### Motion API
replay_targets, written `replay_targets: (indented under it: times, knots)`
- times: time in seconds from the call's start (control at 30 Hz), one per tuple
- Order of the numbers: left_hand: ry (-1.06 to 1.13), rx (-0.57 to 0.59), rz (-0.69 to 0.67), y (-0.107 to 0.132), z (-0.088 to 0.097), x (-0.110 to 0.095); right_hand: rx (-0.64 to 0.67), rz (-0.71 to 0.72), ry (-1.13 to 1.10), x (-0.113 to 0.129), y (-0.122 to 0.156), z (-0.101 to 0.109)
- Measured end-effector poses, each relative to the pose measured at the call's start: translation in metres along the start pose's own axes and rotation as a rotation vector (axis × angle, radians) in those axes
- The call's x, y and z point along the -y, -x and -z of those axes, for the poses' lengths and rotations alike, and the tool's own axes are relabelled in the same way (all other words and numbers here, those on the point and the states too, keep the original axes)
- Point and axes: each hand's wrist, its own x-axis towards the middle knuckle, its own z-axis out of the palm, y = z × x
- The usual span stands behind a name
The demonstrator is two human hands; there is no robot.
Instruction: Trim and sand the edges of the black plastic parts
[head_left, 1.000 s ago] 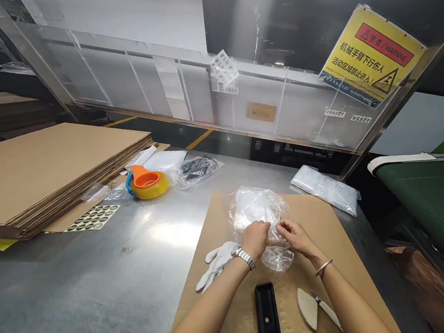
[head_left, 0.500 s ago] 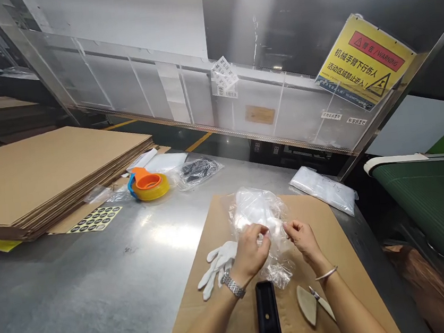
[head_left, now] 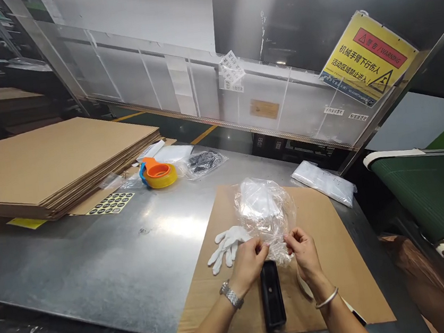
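A crumpled clear plastic bag (head_left: 264, 204) lies on the cardboard sheet (head_left: 324, 219) in front of me. My left hand (head_left: 251, 262) pinches its near edge. On the other side my right hand (head_left: 304, 253) grips the same edge between thumb and fingers, a short way apart. Just below the bag sits a long black tray (head_left: 273, 302) with a small round spot inside. A white glove (head_left: 228, 247) rests left of my left hand. My right hand and wrist partly cover a pale curved piece (head_left: 304, 285) and a thin tool, of which only the dark tip (head_left: 358, 316) shows.
A tape dispenser (head_left: 161, 174), a sheet of round stickers (head_left: 111, 203) and a bag with dark contents (head_left: 205, 162) are on the metal table. Flat cardboard (head_left: 57, 164) is stacked at left. Packed clear bags (head_left: 323, 181) lie at right, beside a green conveyor (head_left: 428, 185).
Both hands have come nearer to me, drawing the bag's near edge over the far end of the black tray. The view has shifted, and my right wrist now covers more of the pale piece.
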Motion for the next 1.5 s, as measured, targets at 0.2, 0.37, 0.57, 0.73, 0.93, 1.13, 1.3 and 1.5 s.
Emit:
replay_targets:
  times: [0.2,0.37,0.57,0.73,0.93,1.13,1.3,1.5]
  knots:
    - [-0.241,-0.100,-0.175,0.024,0.001,-0.002,0.107,0.101,0.241,0.013,0.028,-0.009]
    - [-0.346,-0.155,-0.166,0.036,0.013,0.026,0.040,0.017,0.417,-0.011,0.068,-0.006]
    - [-0.391,-0.096,-0.066,0.072,0.016,0.049,0.144,-0.115,0.438,-0.041,0.128,0.014]
    - [-0.321,0.044,0.069,0.088,0.010,0.045,0.392,-0.207,0.279,-0.037,0.151,0.020]
    - [-0.158,0.293,0.041,0.084,0.022,0.042,0.340,-0.288,0.296,-0.056,0.151,0.008]
    - [-0.363,0.319,-0.015,0.106,0.008,0.028,0.138,-0.178,0.439,-0.053,0.158,-0.007]
    - [-0.528,0.440,-0.187,0.124,-0.005,-0.001,0.101,-0.150,0.451,-0.038,0.154,-0.012]
    - [-0.670,0.459,-0.277,0.099,0.013,-0.030,0.061,-0.178,0.357,0.005,0.137,0.026]
